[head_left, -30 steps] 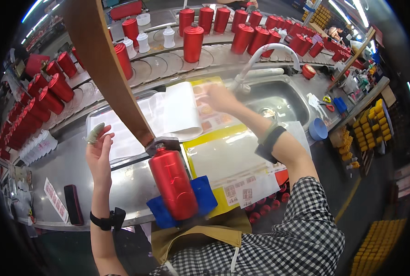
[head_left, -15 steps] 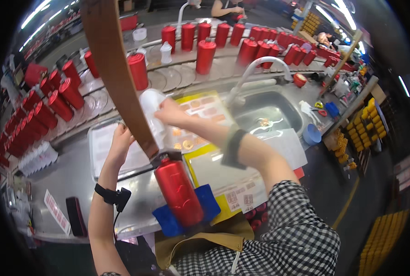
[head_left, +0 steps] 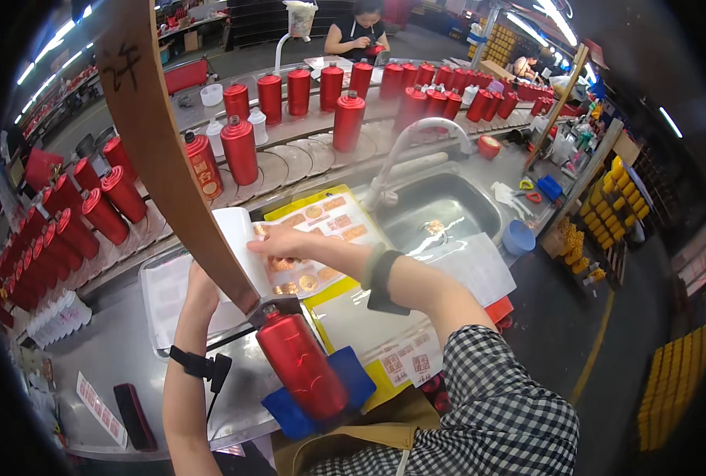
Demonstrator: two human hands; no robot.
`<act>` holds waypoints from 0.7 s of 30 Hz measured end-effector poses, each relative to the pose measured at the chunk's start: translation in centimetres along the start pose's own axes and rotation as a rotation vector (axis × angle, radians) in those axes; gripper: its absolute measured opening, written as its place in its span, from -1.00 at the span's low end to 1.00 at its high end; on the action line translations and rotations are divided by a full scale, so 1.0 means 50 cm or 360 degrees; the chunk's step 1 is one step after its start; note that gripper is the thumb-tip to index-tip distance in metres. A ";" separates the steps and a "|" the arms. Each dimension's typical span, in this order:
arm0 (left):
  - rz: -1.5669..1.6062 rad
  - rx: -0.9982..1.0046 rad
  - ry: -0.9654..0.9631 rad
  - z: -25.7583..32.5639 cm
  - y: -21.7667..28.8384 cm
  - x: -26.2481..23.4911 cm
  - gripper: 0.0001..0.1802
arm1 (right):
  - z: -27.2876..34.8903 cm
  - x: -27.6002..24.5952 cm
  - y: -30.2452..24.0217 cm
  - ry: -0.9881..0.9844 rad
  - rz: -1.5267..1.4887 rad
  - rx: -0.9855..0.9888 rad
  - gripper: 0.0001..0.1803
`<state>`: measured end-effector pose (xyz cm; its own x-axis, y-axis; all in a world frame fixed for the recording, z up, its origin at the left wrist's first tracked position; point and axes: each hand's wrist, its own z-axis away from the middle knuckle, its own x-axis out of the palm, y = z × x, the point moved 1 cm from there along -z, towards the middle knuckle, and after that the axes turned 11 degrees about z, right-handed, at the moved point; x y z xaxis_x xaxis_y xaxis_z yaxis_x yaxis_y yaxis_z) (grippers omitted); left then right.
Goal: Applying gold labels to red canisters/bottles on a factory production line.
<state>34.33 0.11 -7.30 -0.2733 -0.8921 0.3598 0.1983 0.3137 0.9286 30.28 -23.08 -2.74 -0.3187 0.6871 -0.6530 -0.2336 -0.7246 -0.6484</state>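
Observation:
My right hand (head_left: 280, 241) pinches the edge of a white paper sheet (head_left: 235, 222), which curls up over a sheet of gold and red decals (head_left: 309, 278) on a yellow board (head_left: 301, 208). Beside the wooden bar (head_left: 151, 127), my left hand (head_left: 200, 290) is over a shallow tray (head_left: 162, 305) with white sheets in it; its fingers are mostly hidden. In front of me a glossy red bottle (head_left: 301, 361) leans on a blue cloth (head_left: 353, 377), its neck at the bar's lower end. Neither hand touches the bottle.
Red bottles (head_left: 349, 123) line a curved conveyor (head_left: 305, 155) behind the bench. A sink (head_left: 440, 206) with a white faucet (head_left: 404, 147) lies to the right, near a blue cup (head_left: 519, 236). A dark case (head_left: 135, 416) rests front left. A co-worker (head_left: 357, 36) sits beyond.
The white sheet in my right hand has lowered and flipped left, uncovering more gold decals. My left hand has moved down slightly by the bar. My view has tilted upward.

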 end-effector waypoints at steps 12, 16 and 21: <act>-0.0533 -0.0139 0.0074 0.046 0.077 -0.012 -0.43 | -0.052 0.045 -0.099 0.0246 -0.0166 -0.0364 -0.22; -0.0831 0.0017 0.0189 0.067 0.107 -0.021 -0.39 | -0.044 0.048 -0.147 0.0252 -0.0041 -0.0401 -0.33; -0.0884 -0.0143 -0.0047 0.095 0.137 0.024 -0.45 | -0.061 0.052 -0.142 -0.0143 -0.0426 -0.0903 -0.43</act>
<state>30.91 2.74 -0.07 -0.3855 -0.9055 -0.1774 0.0963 -0.2307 0.9682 33.90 -16.02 -1.02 -0.3986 0.8152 -0.4202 0.1999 -0.3699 -0.9073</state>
